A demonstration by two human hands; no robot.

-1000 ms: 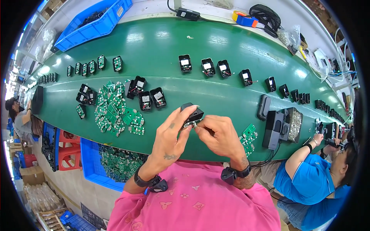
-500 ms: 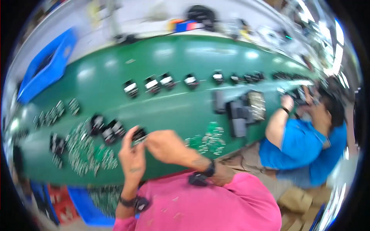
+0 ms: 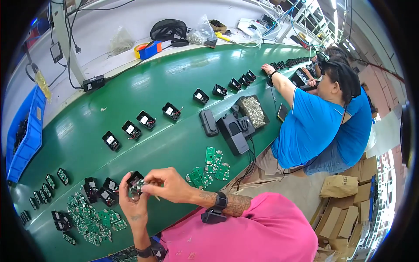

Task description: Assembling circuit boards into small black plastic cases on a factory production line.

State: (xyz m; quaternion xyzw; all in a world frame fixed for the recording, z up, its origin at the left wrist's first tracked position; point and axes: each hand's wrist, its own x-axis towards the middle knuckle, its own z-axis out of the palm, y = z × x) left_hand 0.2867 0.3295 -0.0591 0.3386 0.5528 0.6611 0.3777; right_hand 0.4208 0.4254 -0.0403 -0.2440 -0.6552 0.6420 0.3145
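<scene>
My left hand (image 3: pixel 133 210) holds up a small black open-topped housing (image 3: pixel 135 177) between its thumb and fingers. From the right, my right hand (image 3: pixel 170 185) pinches a small circuit board (image 3: pixel 138 187) at the mouth of that housing; whether the board sits inside cannot be told. Both wrists wear dark bands. Beyond my left hand, several black housings (image 3: pixel 107 195) stand close together on the green table. A heap of loose green circuit boards (image 3: pixel 89 218) lies left of my left hand. A smaller group of green boards (image 3: pixel 208 167) is to the right, past my right wrist.
Black housings (image 3: pixel 146 119) form a line along the green table (image 3: pixel 174 144). A grey-black device (image 3: pixel 234 133) and a tray of small metal parts (image 3: pixel 254 111) stand on the right. A blue crate (image 3: pixel 26 131) is far left. A co-worker in blue (image 3: pixel 305 124) sits at right.
The view has shifted and become sharp. My hands now appear lower and further left, still together around the housing, with the circuit board pinched at its mouth. The co-worker's arm now stretches across the table.
</scene>
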